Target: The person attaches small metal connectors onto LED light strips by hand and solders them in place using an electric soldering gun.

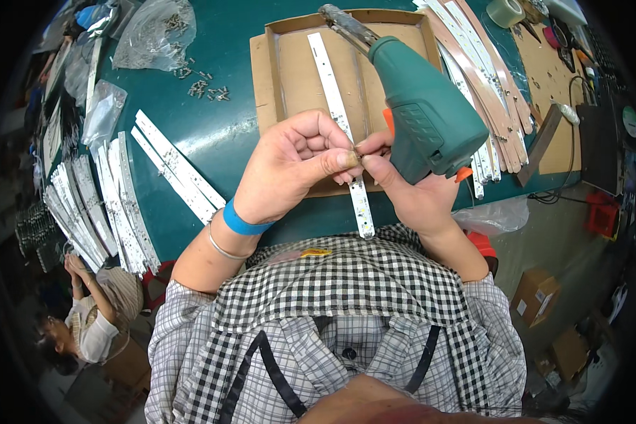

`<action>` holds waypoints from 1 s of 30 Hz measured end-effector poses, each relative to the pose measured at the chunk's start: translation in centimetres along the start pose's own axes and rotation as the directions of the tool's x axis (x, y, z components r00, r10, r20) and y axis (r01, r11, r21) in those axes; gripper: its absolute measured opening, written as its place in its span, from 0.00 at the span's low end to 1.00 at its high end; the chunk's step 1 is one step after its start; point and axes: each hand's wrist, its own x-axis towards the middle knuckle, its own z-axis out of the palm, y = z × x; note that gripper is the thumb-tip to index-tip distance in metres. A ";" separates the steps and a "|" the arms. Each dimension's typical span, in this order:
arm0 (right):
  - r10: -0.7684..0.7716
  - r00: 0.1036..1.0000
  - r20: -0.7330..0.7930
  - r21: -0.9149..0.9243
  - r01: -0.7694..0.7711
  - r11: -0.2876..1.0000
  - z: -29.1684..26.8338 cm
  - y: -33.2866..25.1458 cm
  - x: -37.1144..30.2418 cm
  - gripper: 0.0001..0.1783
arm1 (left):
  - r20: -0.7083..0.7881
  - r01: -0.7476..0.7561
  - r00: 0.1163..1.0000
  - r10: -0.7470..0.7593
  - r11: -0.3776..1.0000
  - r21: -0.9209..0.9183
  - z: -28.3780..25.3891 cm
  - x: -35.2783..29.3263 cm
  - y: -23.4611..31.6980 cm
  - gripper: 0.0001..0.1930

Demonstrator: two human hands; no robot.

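Observation:
In front of my chest, my left hand (297,152) is closed in a pinch, its thumb and fingertips meeting those of my right hand. Whatever small part lies between the fingertips is too hidden to name. The handle of a green gun-shaped tool (420,99) with an orange trigger and a long metal tip passes through the grip of my right hand (420,194). The tip points away from me. Beneath both hands runs a narrow white LED circuit strip (328,78), partly covered by the fingers, its far part lying over a shallow cardboard tray (261,71).
More white strips (173,166) lie on the green table (226,35) at left, with stacks (124,205) beyond. Small metal parts (208,90) lie near a plastic bag (155,35). Strips (484,85) are piled right, near tape (505,13). Another person (95,318) sits at lower left.

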 end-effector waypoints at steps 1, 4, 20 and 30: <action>-0.001 1.000 -0.001 -0.013 0.001 1.000 0.0 -0.1 0.1 0.26 | 0.002 0.004 1.000 -0.004 1.000 0.001 0.0 0.1 -0.1 0.07; 0.014 1.000 -0.004 -0.021 -0.014 1.000 0.0 -0.3 0.1 0.26 | 0.023 -0.010 1.000 0.010 1.000 0.009 -0.1 0.1 -0.3 0.05; 0.142 0.988 0.063 0.041 -0.145 0.989 -0.3 0.3 0.4 0.30 | 0.002 0.040 0.999 -0.042 0.978 0.203 -1.1 0.2 1.0 0.05; 0.118 0.984 -0.135 -0.102 -0.133 0.986 -1.6 -0.9 -0.1 0.33 | -0.005 -0.142 0.947 0.320 0.436 0.889 -3.6 3.0 0.1 0.05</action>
